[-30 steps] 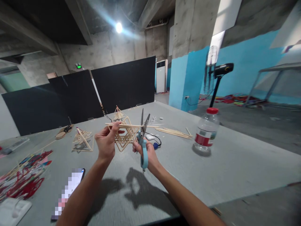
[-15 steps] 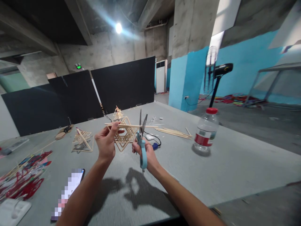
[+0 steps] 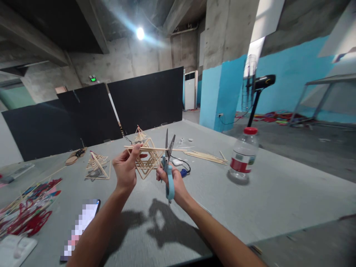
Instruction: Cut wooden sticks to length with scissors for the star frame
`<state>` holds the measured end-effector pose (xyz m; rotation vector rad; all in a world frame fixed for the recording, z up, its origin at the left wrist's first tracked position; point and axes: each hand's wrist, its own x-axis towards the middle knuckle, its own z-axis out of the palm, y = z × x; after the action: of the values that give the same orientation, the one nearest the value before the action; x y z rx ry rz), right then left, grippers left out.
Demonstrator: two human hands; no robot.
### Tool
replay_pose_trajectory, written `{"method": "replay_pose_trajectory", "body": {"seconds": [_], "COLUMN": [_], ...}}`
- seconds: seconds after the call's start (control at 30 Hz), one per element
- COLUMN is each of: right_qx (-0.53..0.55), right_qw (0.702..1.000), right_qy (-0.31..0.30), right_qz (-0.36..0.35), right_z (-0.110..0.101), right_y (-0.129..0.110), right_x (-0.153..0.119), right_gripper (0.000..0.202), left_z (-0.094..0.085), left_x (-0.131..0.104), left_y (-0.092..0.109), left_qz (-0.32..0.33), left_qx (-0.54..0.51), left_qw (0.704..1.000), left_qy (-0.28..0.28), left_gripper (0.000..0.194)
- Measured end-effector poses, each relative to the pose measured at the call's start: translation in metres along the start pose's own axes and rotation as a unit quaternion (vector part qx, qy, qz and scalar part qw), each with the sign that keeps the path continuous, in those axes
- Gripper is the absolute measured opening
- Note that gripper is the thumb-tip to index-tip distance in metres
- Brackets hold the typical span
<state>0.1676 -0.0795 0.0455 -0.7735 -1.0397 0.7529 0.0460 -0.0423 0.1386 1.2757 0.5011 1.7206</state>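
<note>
My left hand (image 3: 125,167) is closed on a frame of thin wooden sticks (image 3: 147,163), made of nested angular shapes. A long wooden stick (image 3: 152,148) lies along its top under my thumb and reaches right, between the parted blades of the scissors (image 3: 169,174). My right hand (image 3: 176,182) grips these scissors by their light blue handles, with the blades pointing up. Part of the frame is hidden behind my left fingers. Beyond it stands a small stick pyramid (image 3: 139,135), and another stick pyramid (image 3: 97,167) sits to the left.
Loose sticks (image 3: 207,157) lie right of the scissors, near a dark cable with a blue plug (image 3: 184,172). A red-capped bottle (image 3: 242,157) stands farther right. A phone (image 3: 82,226) and a coloured pile of craft bits (image 3: 30,207) are at left. Black panels (image 3: 147,104) border the table's back.
The lights on the far pyramid glow in the earlier frame and look dark now. The scissors have shifted very slightly right; my left hand stays almost still.
</note>
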Motion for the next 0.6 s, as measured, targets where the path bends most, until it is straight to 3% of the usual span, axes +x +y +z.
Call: {"method": "replay_pose_trajectory", "body": {"seconds": [0.6], "right_qx": [-0.005], "right_qw": [1.000], "right_qy": [-0.003], "right_qz": [0.000], "right_z": [0.0008], "right_y": [-0.0031], "right_x": [0.0000], "right_gripper": [0.052], "left_z": [-0.0011], "left_x": [0.0001], "left_y": [-0.0009], "left_qz": [0.000], "left_qx": [0.003], "left_qw": [1.000], "left_qy": [-0.001], "left_gripper": [0.036]}}
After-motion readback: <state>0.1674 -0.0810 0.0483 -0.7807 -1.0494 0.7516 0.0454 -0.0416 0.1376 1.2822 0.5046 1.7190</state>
